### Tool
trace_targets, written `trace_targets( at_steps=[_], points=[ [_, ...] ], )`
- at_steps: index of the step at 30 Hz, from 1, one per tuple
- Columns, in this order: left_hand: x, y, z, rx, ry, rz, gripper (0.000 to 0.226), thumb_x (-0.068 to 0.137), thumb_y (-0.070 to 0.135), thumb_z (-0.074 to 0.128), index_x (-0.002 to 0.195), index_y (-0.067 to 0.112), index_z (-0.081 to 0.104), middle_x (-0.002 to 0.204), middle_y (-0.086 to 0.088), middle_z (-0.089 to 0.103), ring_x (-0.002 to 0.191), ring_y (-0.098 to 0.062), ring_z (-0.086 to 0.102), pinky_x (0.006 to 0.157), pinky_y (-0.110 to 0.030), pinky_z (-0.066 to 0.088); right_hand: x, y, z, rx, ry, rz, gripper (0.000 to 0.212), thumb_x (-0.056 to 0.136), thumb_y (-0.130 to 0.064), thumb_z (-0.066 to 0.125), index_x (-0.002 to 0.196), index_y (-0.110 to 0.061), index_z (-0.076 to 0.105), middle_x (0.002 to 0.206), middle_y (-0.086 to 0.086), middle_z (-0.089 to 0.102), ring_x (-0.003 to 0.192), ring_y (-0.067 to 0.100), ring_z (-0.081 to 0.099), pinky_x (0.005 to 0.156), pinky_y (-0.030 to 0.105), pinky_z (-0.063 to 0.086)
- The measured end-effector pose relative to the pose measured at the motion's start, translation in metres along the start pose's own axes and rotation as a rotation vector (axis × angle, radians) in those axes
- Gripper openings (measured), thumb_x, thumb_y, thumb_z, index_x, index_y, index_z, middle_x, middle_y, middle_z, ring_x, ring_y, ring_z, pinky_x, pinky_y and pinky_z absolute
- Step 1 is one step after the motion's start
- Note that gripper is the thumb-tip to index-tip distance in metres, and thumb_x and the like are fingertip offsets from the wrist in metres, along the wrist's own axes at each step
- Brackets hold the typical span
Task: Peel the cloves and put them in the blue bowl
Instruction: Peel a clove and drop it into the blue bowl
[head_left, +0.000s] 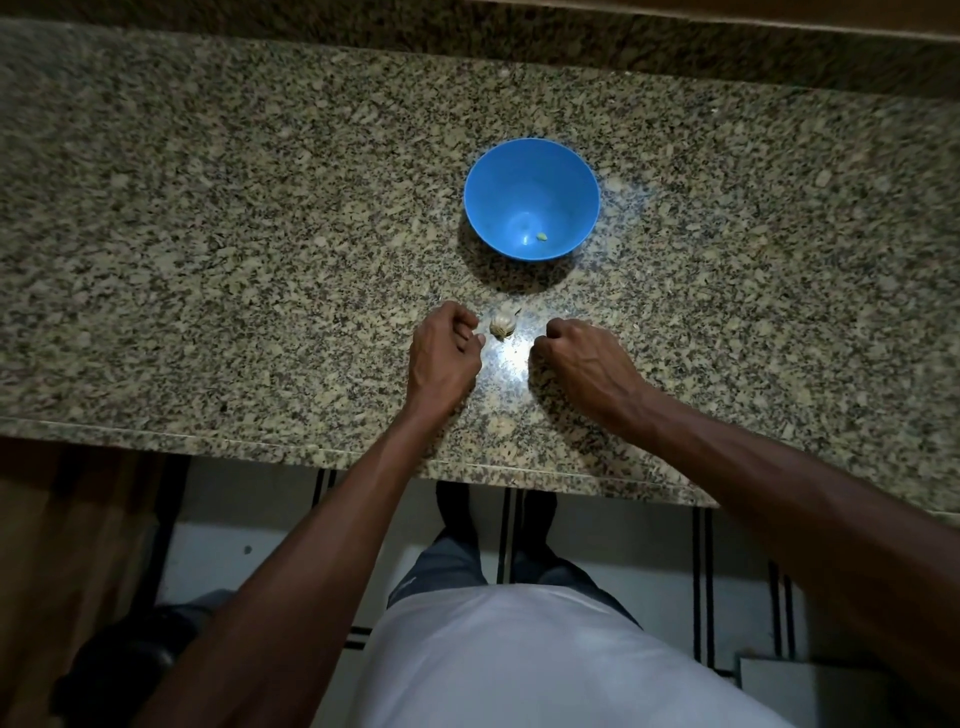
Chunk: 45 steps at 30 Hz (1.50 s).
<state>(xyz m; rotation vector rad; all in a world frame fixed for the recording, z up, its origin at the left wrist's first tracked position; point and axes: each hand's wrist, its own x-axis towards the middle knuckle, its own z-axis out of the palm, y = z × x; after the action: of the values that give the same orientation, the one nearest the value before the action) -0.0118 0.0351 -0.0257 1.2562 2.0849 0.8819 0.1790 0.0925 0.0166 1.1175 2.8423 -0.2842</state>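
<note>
granite is carrying everything here, a speckled surface (260, 234) with a pool of light falling right where the person is working. the garlic (503, 326) is sitting in that bright patch, near the front edge, probably so it is easy to see and easy to reach. it is looking like a small bulb or cluster with its papery skin on; i cannot tell how many cloves are left in it.

the left hand (444, 353) is resting just beside the garlic on its left, fingers curled in, the thumb tip nearly touching the skin. whether it is pinching anything small i cannot tell. the right hand (582, 358) is lying on the other side, a little farther off, clenched into a loose fist with its fingers tucked under and hidden; it seems to be holding nothing. the two hands are flanking the garlic, so i am guessing they are about to pick it up and break a clove away.

the bowl (531, 197) is standing straight behind the garlic, well within an arm's stretch, so a peeled clove can go forward and drop in. one small pale piece (541, 237) is already lying on its bottom, likely a peeled clove, so the job is looking barely started.
</note>
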Motion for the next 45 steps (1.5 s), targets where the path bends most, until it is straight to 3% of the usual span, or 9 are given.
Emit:
trace_targets(
  at_steps=[6, 11, 16, 19, 23, 31, 36, 42, 45],
  points=[
    [0.000, 0.002, 0.000, 0.008, 0.000, -0.029, 0.014, 0.091, 0.005, 0.070, 0.102, 0.013, 0.064, 0.092, 0.000, 0.064, 0.081, -0.014, 0.062, 0.070, -0.033, 0.059, 0.000, 0.000, -0.006, -0.013, -0.011, -0.042, 0.018, 0.104, -0.009, 0.056, 0.104, 0.000, 0.072, 0.091, 0.010, 0.062, 0.079, 0.023, 0.062, 0.069, 0.039, 0.060],
    [-0.007, 0.012, -0.004, -0.067, 0.032, -0.076, 0.015, 0.094, 0.000, 0.061, 0.104, 0.011, 0.064, 0.095, 0.000, 0.066, 0.084, -0.013, 0.065, 0.063, -0.018, 0.052, 0.006, 0.005, -0.004, 0.106, 0.000, 0.017, 0.014, 0.095, -0.002, 0.065, 0.092, -0.007, 0.077, 0.086, 0.006, 0.068, 0.070, 0.019, 0.064, 0.064, 0.036, 0.059],
    [-0.019, 0.031, -0.008, -0.273, -0.032, -0.004, 0.014, 0.090, 0.008, 0.076, 0.103, 0.013, 0.074, 0.091, 0.002, 0.073, 0.085, -0.010, 0.069, 0.067, -0.018, 0.057, -0.001, 0.009, -0.012, 1.292, 0.130, 0.611, 0.017, 0.096, -0.002, 0.072, 0.111, 0.003, 0.075, 0.091, 0.017, 0.079, 0.081, 0.027, 0.079, 0.076, 0.039, 0.066],
    [-0.023, 0.044, -0.005, -0.394, -0.126, 0.000, 0.023, 0.090, 0.006, 0.077, 0.113, 0.010, 0.076, 0.101, -0.003, 0.076, 0.093, -0.012, 0.072, 0.070, -0.017, 0.058, -0.011, 0.005, -0.015, 1.554, 0.104, 0.632, 0.017, 0.098, 0.000, 0.068, 0.113, 0.005, 0.073, 0.097, 0.025, 0.077, 0.086, 0.031, 0.077, 0.080, 0.040, 0.065],
    [-0.022, 0.047, 0.000, -0.350, -0.147, 0.071, 0.019, 0.089, 0.004, 0.075, 0.107, 0.012, 0.080, 0.101, 0.002, 0.078, 0.093, -0.006, 0.074, 0.083, -0.024, 0.061, -0.019, 0.004, -0.016, 1.474, 0.086, 0.576, 0.015, 0.096, -0.002, 0.071, 0.108, 0.005, 0.076, 0.093, 0.021, 0.078, 0.082, 0.026, 0.075, 0.082, 0.036, 0.065],
    [-0.023, 0.049, -0.002, -0.178, -0.122, 0.252, 0.015, 0.090, 0.011, 0.078, 0.104, 0.010, 0.082, 0.093, -0.001, 0.080, 0.081, -0.003, 0.074, 0.072, -0.014, 0.057, -0.016, 0.003, -0.014, 1.232, 0.121, 0.626, 0.012, 0.094, -0.013, 0.077, 0.102, -0.004, 0.079, 0.078, 0.009, 0.079, 0.073, 0.025, 0.079, 0.080, 0.048, 0.066],
    [-0.023, 0.049, 0.000, -0.208, -0.111, 0.176, 0.017, 0.090, 0.019, 0.080, 0.105, 0.013, 0.082, 0.094, 0.001, 0.080, 0.083, -0.003, 0.076, 0.077, -0.028, 0.064, -0.015, -0.008, -0.016, 1.001, 0.262, 0.538, 0.012, 0.093, -0.012, 0.077, 0.103, -0.005, 0.081, 0.073, -0.004, 0.076, 0.061, 0.002, 0.072, 0.057, 0.015, 0.057],
    [-0.028, 0.047, 0.001, -0.282, -0.138, -0.008, 0.019, 0.087, 0.020, 0.083, 0.104, 0.010, 0.081, 0.092, 0.000, 0.080, 0.081, -0.006, 0.076, 0.074, -0.028, 0.064, -0.018, -0.013, -0.010, 0.852, 0.298, 0.383, 0.013, 0.097, -0.012, 0.071, 0.104, -0.010, 0.081, 0.086, 0.001, 0.080, 0.069, 0.002, 0.073, 0.062, 0.027, 0.064],
    [-0.029, 0.044, -0.001, -0.418, -0.196, -0.123, 0.018, 0.090, 0.015, 0.081, 0.102, 0.003, 0.079, 0.089, -0.006, 0.080, 0.081, -0.017, 0.078, 0.074, -0.032, 0.064, -0.017, -0.012, -0.009, 0.915, 0.247, 0.413, 0.012, 0.095, -0.017, 0.076, 0.104, -0.011, 0.081, 0.081, -0.005, 0.078, 0.067, 0.000, 0.073, 0.063, 0.023, 0.063]
  ],
)
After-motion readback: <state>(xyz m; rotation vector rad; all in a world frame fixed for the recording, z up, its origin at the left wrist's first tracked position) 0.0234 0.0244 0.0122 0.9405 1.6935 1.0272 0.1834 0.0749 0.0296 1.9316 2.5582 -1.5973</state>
